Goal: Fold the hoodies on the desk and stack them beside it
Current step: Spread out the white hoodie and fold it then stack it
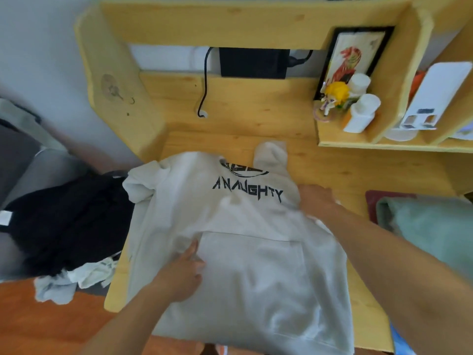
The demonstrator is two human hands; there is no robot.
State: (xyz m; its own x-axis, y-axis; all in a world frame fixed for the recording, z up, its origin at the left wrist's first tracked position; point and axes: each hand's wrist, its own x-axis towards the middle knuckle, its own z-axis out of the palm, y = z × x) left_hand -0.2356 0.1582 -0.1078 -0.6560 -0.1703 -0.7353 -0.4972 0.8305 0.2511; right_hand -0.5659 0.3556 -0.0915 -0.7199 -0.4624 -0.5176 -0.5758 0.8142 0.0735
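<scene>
A light grey hoodie (256,265) with black lettering on its chest lies front-up on the wooden desk (332,165), its hem hanging over the near edge. My left hand (183,272) lies on the cloth just left of the front pocket, fingers curled. My right hand (318,201) grips the hoodie's right shoulder, where the sleeve is bunched under it. The other sleeve is folded in at the upper left. A black hoodie (69,221) lies in a heap to the left of the desk, with pale garments (76,278) beneath it.
A shelf unit at the desk's right holds a framed picture (353,57), a yellow figurine (335,94) and white bottles (361,114). A black cable (204,80) hangs down the back. A pale green cushion (430,231) lies at the right. Orange floor (38,329) shows at lower left.
</scene>
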